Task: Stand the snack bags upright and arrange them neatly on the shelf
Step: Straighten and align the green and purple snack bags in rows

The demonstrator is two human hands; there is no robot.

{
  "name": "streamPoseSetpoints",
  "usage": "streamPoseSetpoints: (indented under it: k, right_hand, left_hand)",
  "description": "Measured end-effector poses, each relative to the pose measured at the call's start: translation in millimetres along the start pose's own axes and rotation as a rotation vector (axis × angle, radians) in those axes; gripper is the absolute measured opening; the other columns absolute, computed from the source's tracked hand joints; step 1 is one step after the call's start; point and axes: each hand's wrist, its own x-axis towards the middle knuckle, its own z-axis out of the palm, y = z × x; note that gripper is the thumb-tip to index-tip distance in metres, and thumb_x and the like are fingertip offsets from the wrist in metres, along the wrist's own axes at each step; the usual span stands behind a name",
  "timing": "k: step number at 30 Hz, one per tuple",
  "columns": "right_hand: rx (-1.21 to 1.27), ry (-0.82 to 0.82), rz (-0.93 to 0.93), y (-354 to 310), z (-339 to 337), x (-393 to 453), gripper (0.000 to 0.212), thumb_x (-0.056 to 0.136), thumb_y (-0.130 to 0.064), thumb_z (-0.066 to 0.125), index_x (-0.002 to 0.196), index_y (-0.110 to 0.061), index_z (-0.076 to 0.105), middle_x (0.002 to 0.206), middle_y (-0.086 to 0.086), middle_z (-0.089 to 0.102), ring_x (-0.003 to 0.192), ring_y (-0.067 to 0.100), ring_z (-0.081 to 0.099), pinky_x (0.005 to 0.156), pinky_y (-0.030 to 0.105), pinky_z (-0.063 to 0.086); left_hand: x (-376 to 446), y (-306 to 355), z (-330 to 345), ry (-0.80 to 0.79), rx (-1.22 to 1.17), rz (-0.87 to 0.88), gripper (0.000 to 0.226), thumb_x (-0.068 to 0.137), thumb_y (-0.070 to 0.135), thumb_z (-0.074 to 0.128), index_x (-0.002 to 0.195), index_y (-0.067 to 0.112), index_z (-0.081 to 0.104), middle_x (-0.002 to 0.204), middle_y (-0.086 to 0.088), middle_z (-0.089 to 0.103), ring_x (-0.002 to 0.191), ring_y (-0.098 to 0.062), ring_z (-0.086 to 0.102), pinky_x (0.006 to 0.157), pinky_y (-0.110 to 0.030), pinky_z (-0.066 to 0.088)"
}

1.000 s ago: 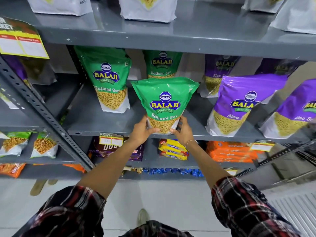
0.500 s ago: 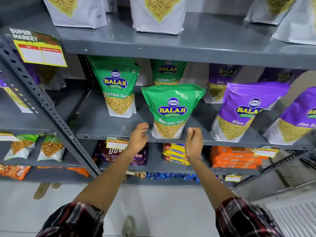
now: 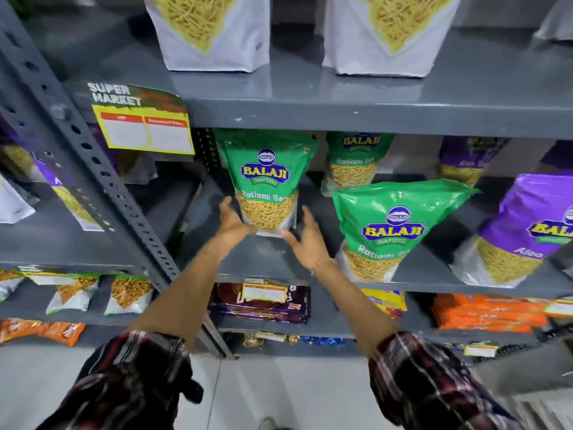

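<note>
A green Balaji Ratlami Sev bag (image 3: 266, 181) stands upright at the left of the grey middle shelf (image 3: 269, 259). My left hand (image 3: 231, 223) is spread at its lower left corner and my right hand (image 3: 305, 240) at its lower right, fingers apart, close to the bag or just touching it. A second green bag (image 3: 393, 228) stands near the shelf's front edge to the right, free of both hands. A third green bag (image 3: 356, 162) stands behind. Purple Aloo Sev bags (image 3: 527, 231) fill the right side.
White sev bags (image 3: 214, 32) stand on the shelf above. A slanted perforated upright (image 3: 102, 172) and a yellow price tag (image 3: 142, 125) are at the left. Lower shelves hold brown packs (image 3: 263, 302), orange packs (image 3: 483, 315) and small snack bags (image 3: 127, 293).
Both hands let go of the front green bag, which stays standing, and moved left and deeper to the left green bag. The view has shifted left and closer.
</note>
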Motion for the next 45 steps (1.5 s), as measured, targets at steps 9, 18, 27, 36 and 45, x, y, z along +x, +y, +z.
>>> streamPoseSetpoints:
  k: [9,18,27,36,45]
  right_hand:
    - [0.069,0.042,0.116,11,13,41,0.064,0.08,-0.001,0.062,0.134,-0.012,0.03,0.127,0.016,0.058,0.114,0.031,0.056,0.1,0.054,0.045]
    - [0.044,0.065,0.059,1,14,-16,0.056,0.079,-0.001,0.065,0.127,-0.011,0.038,0.126,0.015,0.059,0.114,0.027,0.056,0.102,0.045,0.045]
    - [-0.01,0.058,0.037,-1,18,-56,0.055,0.081,-0.005,0.064,0.128,-0.015,0.037,0.126,0.013,0.06,0.116,0.028,0.057,0.101,0.048,0.046]
    - [-0.023,0.011,0.074,-13,14,-67,0.055,0.081,-0.004,0.064,0.128,-0.011,0.036,0.131,0.014,0.056,0.12,0.028,0.054,0.105,0.046,0.043]
    - [-0.232,-0.083,0.165,-55,-2,-74,0.091,0.081,-0.019,0.068,0.142,-0.004,0.002,0.151,0.017,0.025,0.137,0.031,0.031,0.11,0.039,0.031]
  left_hand:
    - [25,-31,-11,-0.129,0.175,0.05,0.082,0.042,0.044,0.084,0.111,0.027,0.043,0.123,-0.006,0.064,0.114,-0.03,0.059,0.096,-0.05,0.049]
    - [-33,-38,-23,-0.131,0.219,0.161,0.066,0.062,0.024,0.085,0.115,0.015,0.046,0.122,-0.009,0.066,0.11,-0.025,0.063,0.097,-0.046,0.05]
    - [-86,-61,-25,-0.044,0.18,0.252,0.059,0.07,0.028,0.08,0.114,0.008,0.047,0.119,-0.012,0.066,0.106,-0.026,0.064,0.091,-0.042,0.053]
    - [-95,-58,-25,-0.022,0.238,0.26,0.056,0.073,0.027,0.078,0.115,0.005,0.048,0.118,-0.014,0.066,0.103,-0.028,0.064,0.085,-0.036,0.051]
    - [-91,-59,-33,-0.079,0.166,0.239,0.083,0.064,0.032,0.084,0.129,0.011,0.037,0.131,-0.005,0.053,0.119,-0.021,0.051,0.091,-0.035,0.043]
